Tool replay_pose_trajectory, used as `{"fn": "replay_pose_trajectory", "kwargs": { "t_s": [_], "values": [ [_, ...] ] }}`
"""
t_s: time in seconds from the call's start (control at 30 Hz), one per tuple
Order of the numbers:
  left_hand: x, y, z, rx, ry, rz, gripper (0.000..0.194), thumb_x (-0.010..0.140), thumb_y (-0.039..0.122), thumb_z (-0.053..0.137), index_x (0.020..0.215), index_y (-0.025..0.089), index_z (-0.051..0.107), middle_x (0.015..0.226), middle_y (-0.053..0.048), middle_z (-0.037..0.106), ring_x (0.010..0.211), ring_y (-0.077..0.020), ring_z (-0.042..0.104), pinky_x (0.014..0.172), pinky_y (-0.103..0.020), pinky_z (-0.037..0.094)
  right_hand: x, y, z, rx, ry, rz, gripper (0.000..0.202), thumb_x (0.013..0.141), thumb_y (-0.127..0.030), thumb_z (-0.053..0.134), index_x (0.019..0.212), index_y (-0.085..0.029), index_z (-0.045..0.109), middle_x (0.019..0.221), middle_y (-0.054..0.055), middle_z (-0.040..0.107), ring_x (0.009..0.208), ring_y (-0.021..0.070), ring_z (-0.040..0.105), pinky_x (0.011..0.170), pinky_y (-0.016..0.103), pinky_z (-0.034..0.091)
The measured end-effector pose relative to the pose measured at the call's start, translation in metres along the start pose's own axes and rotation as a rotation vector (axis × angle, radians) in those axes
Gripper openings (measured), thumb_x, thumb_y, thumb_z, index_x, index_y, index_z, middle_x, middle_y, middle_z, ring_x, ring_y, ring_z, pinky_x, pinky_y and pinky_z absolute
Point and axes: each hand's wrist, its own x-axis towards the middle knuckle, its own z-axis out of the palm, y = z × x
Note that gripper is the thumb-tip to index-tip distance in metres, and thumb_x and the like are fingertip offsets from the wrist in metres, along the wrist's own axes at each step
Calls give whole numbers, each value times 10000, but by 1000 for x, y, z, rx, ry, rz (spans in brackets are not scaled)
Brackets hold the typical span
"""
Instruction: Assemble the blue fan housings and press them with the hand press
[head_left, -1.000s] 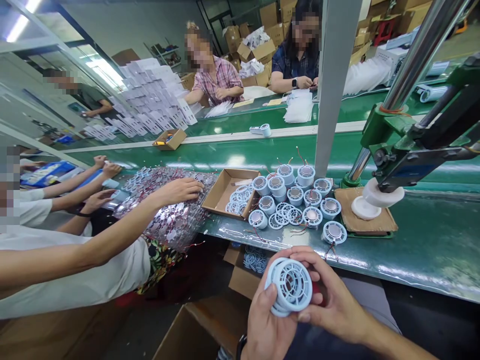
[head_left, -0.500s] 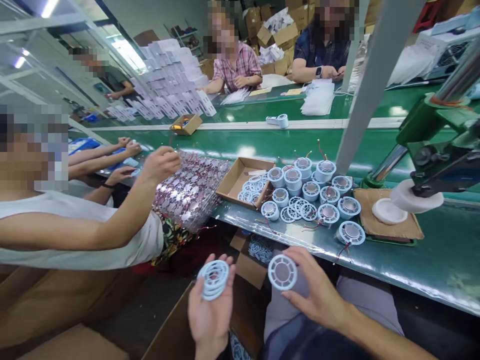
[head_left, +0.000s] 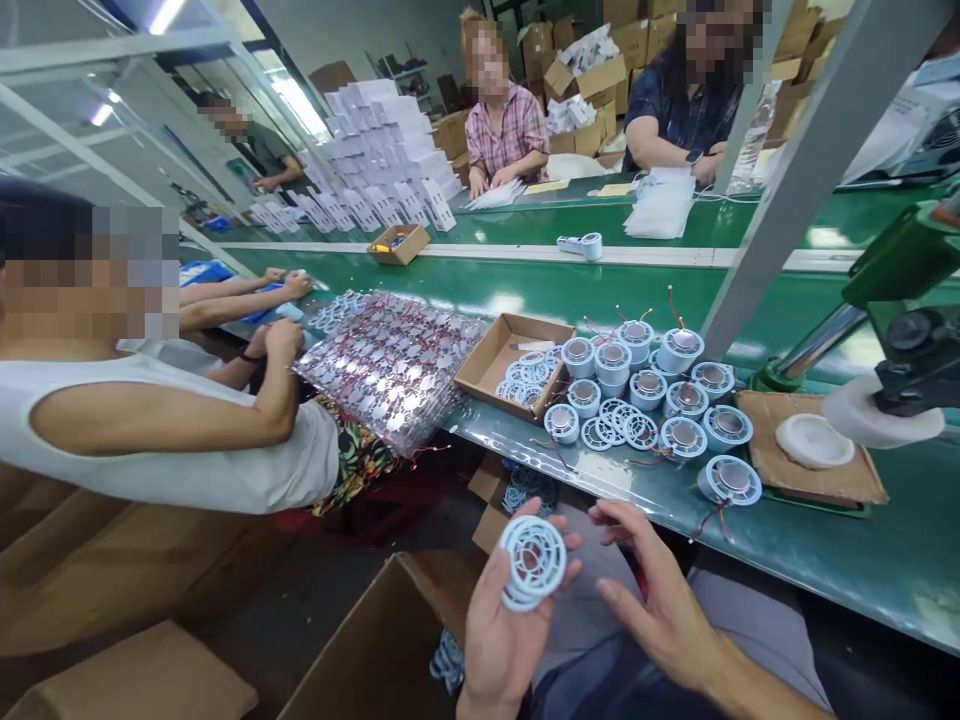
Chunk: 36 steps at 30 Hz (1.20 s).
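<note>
Left hand [head_left: 502, 630]: fingers curled about a small stack of pale-blue rings [head_left: 534, 562], smooth plastic, thin-spoked, slightly fanned, lying across the palm; right hand [head_left: 664, 595] just beside, fingers parted, holding nothing; below, a brown cardboard carton [head_left: 360, 640], blue pieces inside; ahead, the glossy green surface [head_left: 862, 560] carries squat blue cylinders [head_left: 682, 438] topped with grey metallic discs, thin red wires trailing, flat loose rings [head_left: 616, 424] among them; left of these, an open cardboard tray [head_left: 499, 376] of rings; farther left, shiny clear sheeting [head_left: 390, 370] with silvery parts; half a second ago the right fingers gripped one ring; a neighbour's arm [head_left: 187, 408], then raised, is now lowered.
</note>
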Motion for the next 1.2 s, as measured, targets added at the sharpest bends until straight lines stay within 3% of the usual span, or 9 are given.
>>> {"fn": "replay_pose_trajectory", "kwargs": {
  "t_s": [0.07,0.13,0.23,0.53,0.87,0.97,1.07,1.2],
  "values": [
    [1,-10,13,9,-96,-72,427,878,417,664,1241,192,687,1175,-154,718,1113,-337,665,990,-512,518,-5,-19,-17,-33,17,-94,708,875,-299,641,1495,-281,300,1485,134,406,1328,287,491,1086,421,472],
    [1,-18,23,12,-166,-126,460,881,438,660,1270,192,666,1204,-157,699,1146,-347,639,1000,-530,504,-4,-31,-26,-56,-12,-97,801,824,-264,710,1506,-295,290,1528,135,343,1397,311,430,1102,414,467],
    [1,-24,31,4,-218,-183,491,885,468,647,1297,201,646,1244,-157,674,1178,-358,608,984,-546,510,-2,-37,-32,7,-10,-74,825,797,-170,713,1493,-312,293,1521,136,334,1369,291,482,1021,339,540],
    [-4,-27,47,-5,-196,-225,335,916,437,627,1165,237,726,1162,-114,699,1147,-328,626,939,-519,561,-7,-45,-45,139,30,-121,747,786,-120,696,1433,-325,384,1466,122,400,1337,281,521,979,316,568],
    [-5,-36,41,-51,-196,-220,291,952,372,580,1153,222,726,1127,-97,722,990,-263,692,928,-496,575,-4,-49,-58,162,-19,-107,641,821,-170,674,1402,-314,444,1431,103,450,1346,258,496,1046,339,517],
    [-7,-33,48,-33,-155,-194,391,937,348,606,1317,258,633,1192,-101,704,1012,-260,691,940,-487,573,-6,-44,-55,127,17,-106,663,862,-241,678,1450,-330,383,1462,104,440,1359,258,489,1056,343,511],
    [-8,-30,53,15,-163,-161,570,900,381,646,1442,272,507,1298,-133,657,1155,-326,640,951,-488,566,-10,-38,-51,84,76,-106,733,887,-308,672,1507,-338,281,1463,104,469,1351,264,500,1123,412,453],
    [-7,-28,49,99,-204,-124,601,836,386,710,1401,245,561,1428,-156,570,1248,-378,575,944,-476,572,-17,-33,-49,28,123,-139,756,893,-320,668,1525,-311,255,1481,126,461,1382,290,474,1142,438,433]
  ]
}}
